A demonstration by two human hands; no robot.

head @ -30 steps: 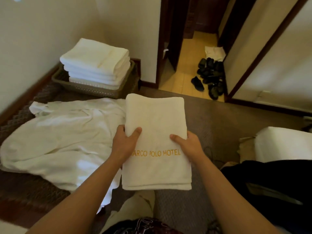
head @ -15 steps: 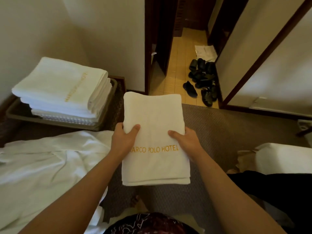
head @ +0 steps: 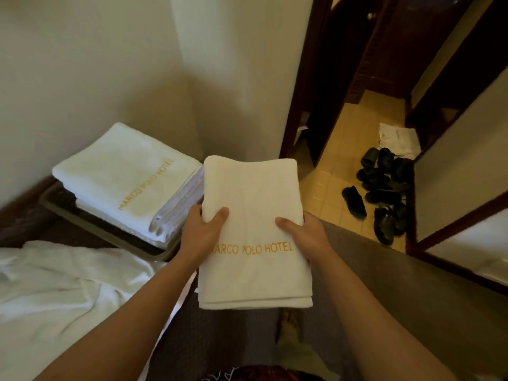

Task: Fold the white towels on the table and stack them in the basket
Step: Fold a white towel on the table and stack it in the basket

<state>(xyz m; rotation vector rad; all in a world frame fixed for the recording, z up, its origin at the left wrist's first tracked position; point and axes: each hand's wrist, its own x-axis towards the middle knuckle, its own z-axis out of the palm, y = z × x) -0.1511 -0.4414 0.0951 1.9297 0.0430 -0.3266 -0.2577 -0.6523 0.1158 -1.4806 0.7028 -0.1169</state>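
Brown-covered table (head: 384,284) by cream walls; beyond, perhaps shoes (head: 384,188)

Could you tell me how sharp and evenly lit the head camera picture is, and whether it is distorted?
Head view: dim, warm light; the folded towel and its gold lettering are sharp between the left hand and right hand; wide-angle bending slants the door frame; the sandals sit in murky shadow.

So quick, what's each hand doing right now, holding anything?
Left hand: grips the left edge of the folded towel, thumb on top.
Right hand: grips the same towel's right edge, thumb on top.
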